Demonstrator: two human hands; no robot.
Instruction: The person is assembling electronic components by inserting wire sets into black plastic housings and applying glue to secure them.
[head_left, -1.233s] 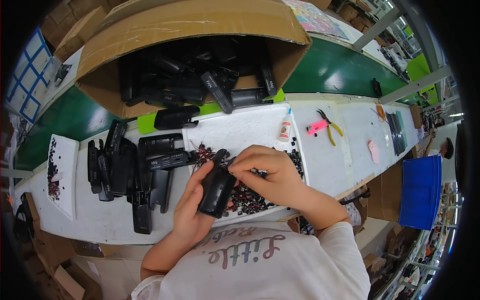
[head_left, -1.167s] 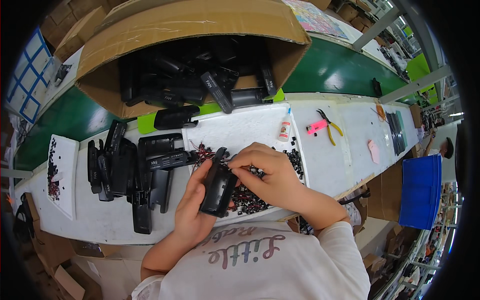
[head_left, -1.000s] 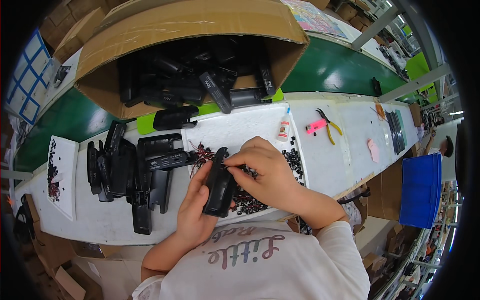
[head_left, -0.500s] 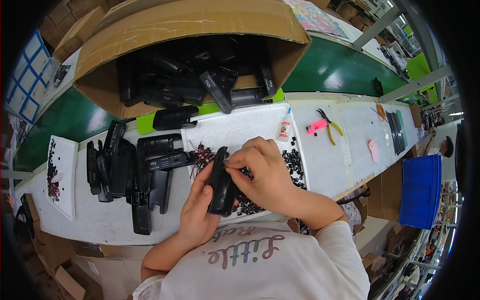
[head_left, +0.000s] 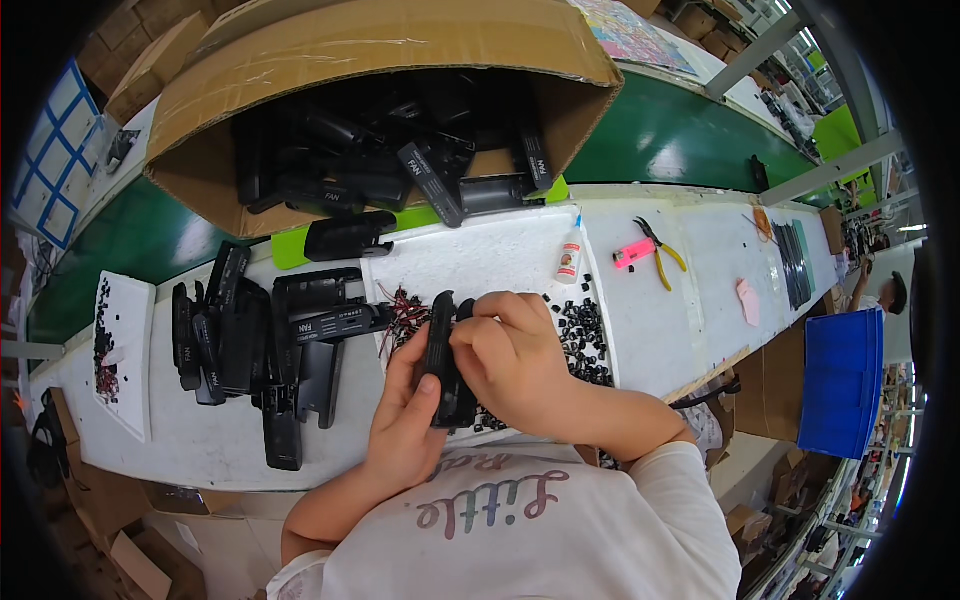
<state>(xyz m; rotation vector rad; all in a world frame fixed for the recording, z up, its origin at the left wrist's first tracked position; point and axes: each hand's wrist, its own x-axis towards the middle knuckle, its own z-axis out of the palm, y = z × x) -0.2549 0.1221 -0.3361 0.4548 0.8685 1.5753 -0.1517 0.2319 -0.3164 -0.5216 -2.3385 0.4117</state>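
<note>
My left hand (head_left: 402, 425) is closed around the lower part of a long black plastic housing (head_left: 440, 350), which stands on end in front of my chest. Bent fingers of my right hand (head_left: 520, 365) press together against the housing's upper right side. Whatever they pinch is hidden behind the knuckles. Beneath both hands lies a white foam tray (head_left: 470, 245). It holds red-and-black wires (head_left: 405, 312) left of the housing and many small black parts (head_left: 580, 335) to the right.
More black housings (head_left: 245, 345) are piled at left, beside a narrow white tray (head_left: 128, 375). A cardboard box (head_left: 390, 50) of housings stands behind. At right lie a glue bottle (head_left: 569, 260), yellow-handled pliers (head_left: 664, 265) and a pink tool (head_left: 633, 252). A blue bin (head_left: 840, 385) stands farther right.
The housing has turned in my left hand, showing less of its hollow inside. My right hand has shifted slightly down, its fingers more curled against the housing.
</note>
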